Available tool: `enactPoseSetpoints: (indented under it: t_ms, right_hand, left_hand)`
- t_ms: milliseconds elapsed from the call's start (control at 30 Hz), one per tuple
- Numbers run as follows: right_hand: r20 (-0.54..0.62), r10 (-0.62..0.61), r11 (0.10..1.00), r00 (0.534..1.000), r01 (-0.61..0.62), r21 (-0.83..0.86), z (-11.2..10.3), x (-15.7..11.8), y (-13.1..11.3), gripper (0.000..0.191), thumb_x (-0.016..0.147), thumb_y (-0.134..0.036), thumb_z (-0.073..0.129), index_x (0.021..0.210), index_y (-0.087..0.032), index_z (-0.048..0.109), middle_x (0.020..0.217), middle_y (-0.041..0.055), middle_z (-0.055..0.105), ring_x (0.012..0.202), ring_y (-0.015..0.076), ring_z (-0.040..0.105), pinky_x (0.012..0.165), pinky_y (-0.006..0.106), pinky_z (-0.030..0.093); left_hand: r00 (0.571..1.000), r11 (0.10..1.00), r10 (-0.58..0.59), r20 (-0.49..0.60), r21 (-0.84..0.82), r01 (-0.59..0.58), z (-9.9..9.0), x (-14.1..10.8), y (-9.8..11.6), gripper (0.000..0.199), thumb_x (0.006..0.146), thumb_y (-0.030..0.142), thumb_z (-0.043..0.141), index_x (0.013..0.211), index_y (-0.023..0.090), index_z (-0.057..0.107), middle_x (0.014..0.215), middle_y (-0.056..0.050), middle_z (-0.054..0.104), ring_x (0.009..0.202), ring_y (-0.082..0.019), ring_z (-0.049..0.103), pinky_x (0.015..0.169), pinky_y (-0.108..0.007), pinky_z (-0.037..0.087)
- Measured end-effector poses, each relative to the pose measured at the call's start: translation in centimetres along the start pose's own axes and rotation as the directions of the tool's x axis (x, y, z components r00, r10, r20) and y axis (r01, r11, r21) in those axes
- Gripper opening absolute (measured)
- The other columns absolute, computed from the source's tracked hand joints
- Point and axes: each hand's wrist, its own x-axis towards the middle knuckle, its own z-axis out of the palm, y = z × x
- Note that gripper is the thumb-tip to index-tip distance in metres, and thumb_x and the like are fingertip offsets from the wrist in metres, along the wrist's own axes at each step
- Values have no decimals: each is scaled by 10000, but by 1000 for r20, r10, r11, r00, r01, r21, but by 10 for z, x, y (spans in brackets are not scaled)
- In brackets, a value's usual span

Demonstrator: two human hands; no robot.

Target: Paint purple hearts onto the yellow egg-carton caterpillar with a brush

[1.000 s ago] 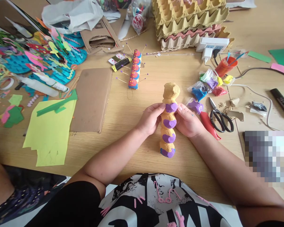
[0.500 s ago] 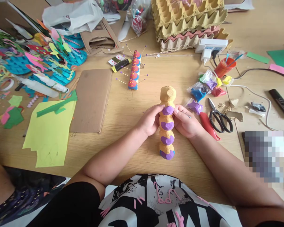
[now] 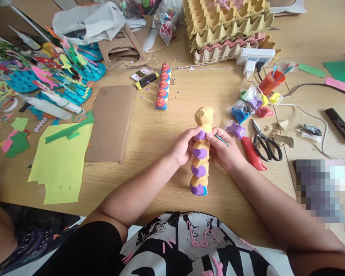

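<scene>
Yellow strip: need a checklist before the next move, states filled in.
1. Left hand on the yellow strip: ok, fingers at its edge beside the uppermost purple patch.
2. Right hand on it: ok, thumb at the opposite edge.
3. Blue stick firmly gripped: cannot tell, it shows at the right hand but the grip is hidden.
4. Purple on every bump: not ok, the top bump shows none.
5. Underside sound: cannot tell, out of view.
6. Scissors clear of the right hand: ok, they lie apart from it.
</scene>
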Motion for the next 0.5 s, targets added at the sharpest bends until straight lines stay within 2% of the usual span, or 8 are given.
enactPoseSetpoints:
  t_ms: [100, 200, 367, 500]
  right_hand:
    - [-12, -12, 1000, 1000, 12, -7, 3, -1, 1, 579, 710, -691, 1089, 801, -274, 698, 757, -41, 641, 712, 163, 562, 660, 323, 496]
    - [3, 17, 999, 1000, -17, 51, 5, -1, 0, 590, 677, -692, 1102, 805, -274, 705, 764, -44, 650, 715, 162, 576, 664, 322, 501]
    - [5, 64, 990, 998, -64, 128, 6, -1, -5, 588, 681, -568, 1125, 784, -265, 632, 775, -37, 675, 739, 175, 624, 672, 322, 515]
    - [-14, 71, 984, 997, -67, 167, 5, -1, -6, 560, 667, -509, 1128, 769, -262, 636, 791, -37, 699, 731, 165, 623, 662, 311, 518]
  left_hand:
    - [998, 999, -24, -56, -42, 22, 3, -2, 3, 358, 910, 446, 880, 750, 208, 666, 708, 5, 655, 615, -143, 614, 615, -301, 457]
    - [999, 998, -29, -40, -50, 27, 2, -3, 3, 293, 899, 407, 863, 771, 201, 698, 727, -2, 680, 642, -149, 641, 626, -296, 482]
    - [998, 999, 49, 38, 19, -50, -1, -1, -2, 349, 890, 489, 974, 862, 198, 784, 846, -30, 778, 770, -188, 739, 736, -309, 546]
    - [994, 1000, 14, 106, 22, -17, -1, -1, -3, 393, 984, 600, 883, 972, 211, 825, 895, -42, 805, 827, -208, 766, 787, -316, 583]
